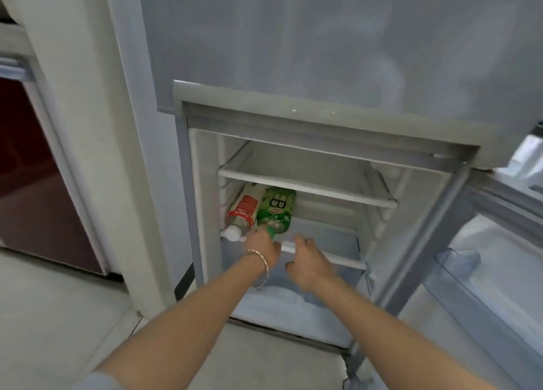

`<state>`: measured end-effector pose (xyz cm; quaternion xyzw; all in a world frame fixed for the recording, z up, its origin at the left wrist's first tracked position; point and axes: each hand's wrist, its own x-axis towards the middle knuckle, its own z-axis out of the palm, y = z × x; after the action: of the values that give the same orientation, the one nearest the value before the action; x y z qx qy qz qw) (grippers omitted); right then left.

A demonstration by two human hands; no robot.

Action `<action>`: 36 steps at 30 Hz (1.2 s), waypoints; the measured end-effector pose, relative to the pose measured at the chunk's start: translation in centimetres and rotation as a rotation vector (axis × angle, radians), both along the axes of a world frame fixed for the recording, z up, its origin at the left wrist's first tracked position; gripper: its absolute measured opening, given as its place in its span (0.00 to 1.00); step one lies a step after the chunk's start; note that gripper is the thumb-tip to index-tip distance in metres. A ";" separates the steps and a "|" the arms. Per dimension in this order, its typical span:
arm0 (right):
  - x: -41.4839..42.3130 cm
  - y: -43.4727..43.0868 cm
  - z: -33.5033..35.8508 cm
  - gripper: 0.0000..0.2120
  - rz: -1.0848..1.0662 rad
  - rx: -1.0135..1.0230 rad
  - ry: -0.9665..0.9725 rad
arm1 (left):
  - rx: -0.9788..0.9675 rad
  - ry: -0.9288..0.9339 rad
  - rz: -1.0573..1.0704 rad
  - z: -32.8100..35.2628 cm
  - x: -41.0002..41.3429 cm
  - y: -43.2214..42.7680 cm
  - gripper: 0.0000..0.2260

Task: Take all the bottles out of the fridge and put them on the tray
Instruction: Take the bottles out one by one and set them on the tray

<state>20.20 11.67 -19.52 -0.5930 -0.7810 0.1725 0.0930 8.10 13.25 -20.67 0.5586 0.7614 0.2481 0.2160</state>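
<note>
Two bottles lie side by side on the fridge shelf (pixel 323 257): red bottle (pixel 244 210) & green bottle (pixel 276 209). Your left hand (pixel 263 244) curls at the green cap, grip unclear; right hand (pixel 308 260) loose, empty. Probably slick, light plastic, so grab the neck.

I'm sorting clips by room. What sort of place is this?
Probably a home kitchen: an open fridge with two bottles lying on a shelf, a dark red cabinet beside it, and a pale tiled floor.
</note>
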 end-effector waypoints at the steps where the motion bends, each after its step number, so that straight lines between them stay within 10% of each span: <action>1: -0.3 0.8 -0.7 0.24 -0.013 0.000 0.006 | -0.024 -0.016 0.042 -0.8 0.0 1.0 0.24; 5: -1.0 2.6 -3.2 0.26 -0.030 0.002 0.048 | -0.008 -0.196 0.136 -3.8 0.0 4.6 0.36; 14: 0.6 2.6 -4.9 0.24 -0.086 -0.006 0.064 | -0.032 -0.503 0.180 -6.3 0.5 8.0 0.26; 36: 2.0 -8.7 8.1 0.30 -0.033 -0.054 0.142 | 0.199 0.214 0.114 11.3 1.5 -8.1 0.22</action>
<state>22.24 2.99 -11.44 -0.5942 -0.7578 0.2336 0.1348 9.65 5.19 -9.34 0.5563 0.7822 0.2733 0.0628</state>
